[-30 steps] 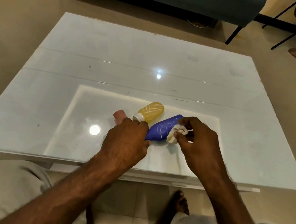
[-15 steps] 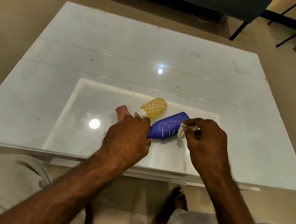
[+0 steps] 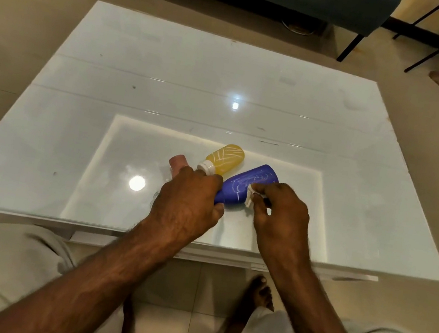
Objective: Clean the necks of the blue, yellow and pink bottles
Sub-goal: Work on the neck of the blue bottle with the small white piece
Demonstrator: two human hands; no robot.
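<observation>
The left hand (image 3: 188, 204) curls closed around the neck end of the blue bottle (image 3: 246, 188), hiding its neck and cap entirely. The right hand (image 3: 280, 219) pinches a small white wad, cloth or tissue (image 3: 249, 200), against the bottle's smooth plastic side, which is scribbled with pale lines. The bottle lies tilted on the glossy white glass table (image 3: 104, 125). Just behind, the yellow bottle (image 3: 225, 159) lies flat, white cap showing. The pink bottle (image 3: 178, 162) is mostly hidden behind the left hand's knuckles.
</observation>
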